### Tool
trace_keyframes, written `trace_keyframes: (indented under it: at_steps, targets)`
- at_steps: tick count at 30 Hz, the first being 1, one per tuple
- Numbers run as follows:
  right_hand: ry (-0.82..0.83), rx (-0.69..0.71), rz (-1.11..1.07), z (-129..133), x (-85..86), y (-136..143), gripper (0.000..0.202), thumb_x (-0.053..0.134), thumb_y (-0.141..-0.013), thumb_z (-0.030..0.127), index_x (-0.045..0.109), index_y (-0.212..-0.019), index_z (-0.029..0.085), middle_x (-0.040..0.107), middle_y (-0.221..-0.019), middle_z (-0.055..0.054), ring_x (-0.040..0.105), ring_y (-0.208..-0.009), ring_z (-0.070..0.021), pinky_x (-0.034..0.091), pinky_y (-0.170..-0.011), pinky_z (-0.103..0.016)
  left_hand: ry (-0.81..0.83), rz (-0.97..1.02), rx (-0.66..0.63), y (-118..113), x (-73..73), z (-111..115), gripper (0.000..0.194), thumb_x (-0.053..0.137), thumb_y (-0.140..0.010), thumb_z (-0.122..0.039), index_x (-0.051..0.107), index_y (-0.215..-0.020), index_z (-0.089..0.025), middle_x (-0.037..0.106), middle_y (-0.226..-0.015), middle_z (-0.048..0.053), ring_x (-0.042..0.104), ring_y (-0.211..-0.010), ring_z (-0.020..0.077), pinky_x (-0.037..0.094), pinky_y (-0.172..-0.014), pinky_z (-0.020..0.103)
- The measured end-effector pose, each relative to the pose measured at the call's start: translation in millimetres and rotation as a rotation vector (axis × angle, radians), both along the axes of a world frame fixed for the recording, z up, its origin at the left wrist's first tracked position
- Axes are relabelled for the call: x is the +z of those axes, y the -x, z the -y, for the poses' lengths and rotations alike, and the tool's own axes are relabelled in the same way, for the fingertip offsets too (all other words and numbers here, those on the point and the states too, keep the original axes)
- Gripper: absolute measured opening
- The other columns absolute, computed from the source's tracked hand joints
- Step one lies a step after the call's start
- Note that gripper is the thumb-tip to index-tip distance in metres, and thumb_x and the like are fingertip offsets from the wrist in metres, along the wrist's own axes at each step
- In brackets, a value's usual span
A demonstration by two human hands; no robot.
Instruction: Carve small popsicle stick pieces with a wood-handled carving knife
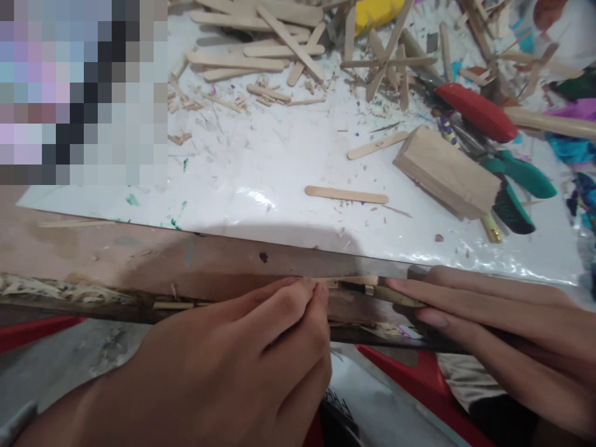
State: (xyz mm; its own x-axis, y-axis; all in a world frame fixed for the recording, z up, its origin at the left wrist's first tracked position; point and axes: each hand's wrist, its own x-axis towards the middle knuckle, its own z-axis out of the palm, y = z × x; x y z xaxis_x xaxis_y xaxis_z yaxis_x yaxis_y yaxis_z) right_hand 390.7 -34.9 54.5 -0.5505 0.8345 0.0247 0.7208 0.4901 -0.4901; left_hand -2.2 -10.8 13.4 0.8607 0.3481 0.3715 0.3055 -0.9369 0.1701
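My left hand (261, 341) is closed in a pinch on a thin wooden craft stick (371, 280), which lies near the table's front edge. Most of the stick's left end is hidden by the fingers. My right hand (503, 329) grips a small craft knife (395, 295) with a yellowish handle and a narrow dark blade. The blade points left, close against the stick and near my left fingertips; whether it touches is hard to tell. Beyond the hands, another craft stick (347, 195) lies flat on the white sheet (261, 161).
A wooden block (447, 172) sits at the right, beside pliers with red (477, 112) and green (524, 177) handles. Piled craft sticks (261, 59) and shavings lie at the back. Shavings (69, 290) line the front edge. Red chair parts (410, 379) show below.
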Motion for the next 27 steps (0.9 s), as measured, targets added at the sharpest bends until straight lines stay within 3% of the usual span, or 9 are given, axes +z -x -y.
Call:
trace_keyframes:
  at_steps: [4,10,19,22,27]
  targets:
    - [-0.024,0.019,0.025,0,0.4,-1,0.068,0.069,-0.129,0.027,0.068,-0.188,0.061,0.098,-0.148,0.007,0.099,-0.123,-0.0239,0.081,-0.109,-0.027,-0.009,-0.005,-0.008,0,-0.5,-2,0.043,0.057,-0.128,-0.010,0.095,-0.148,-0.014,0.093,-0.156,0.011,0.080,-0.139,0.0279,0.063,-0.139,0.036]
    - [0.025,0.039,-0.002,-5,-0.3,-2,0.068,0.074,-0.128,0.024,0.070,-0.186,0.059,0.098,-0.151,0.006,0.100,-0.121,-0.0223,0.081,-0.102,-0.023,0.008,-0.001,0.000,-1,-0.4,-2,0.043,0.056,-0.129,-0.010,0.096,-0.147,-0.014,0.093,-0.156,0.011,0.080,-0.138,0.0279,0.062,-0.139,0.036]
    - [0.018,0.089,0.006,-10,0.1,-8,0.068,0.072,-0.127,0.023,0.071,-0.188,0.056,0.098,-0.150,0.003,0.099,-0.126,-0.0264,0.082,-0.111,-0.029,0.013,-0.003,-0.004,-2,-0.4,-1,0.044,0.056,-0.130,-0.011,0.096,-0.146,-0.015,0.094,-0.155,0.010,0.081,-0.135,0.0268,0.064,-0.136,0.036]
    - [0.041,0.072,-0.005,-10,-0.8,-6,0.069,0.070,-0.128,0.022,0.069,-0.189,0.054,0.098,-0.150,0.001,0.100,-0.124,-0.0258,0.082,-0.104,-0.027,0.009,-0.015,-0.003,-2,-0.6,-2,0.042,0.057,-0.130,-0.011,0.096,-0.145,-0.015,0.094,-0.154,0.010,0.081,-0.134,0.0272,0.064,-0.134,0.036]
    - [0.009,0.089,0.008,-8,-2.7,-5,0.073,0.071,-0.129,0.021,0.063,-0.193,0.055,0.095,-0.159,0.004,0.098,-0.131,-0.0229,0.080,-0.111,-0.025,-0.005,-0.012,0.003,-2,1.0,-2,0.045,0.054,-0.130,-0.009,0.096,-0.145,-0.015,0.095,-0.153,0.008,0.081,-0.134,0.0268,0.063,-0.135,0.036]
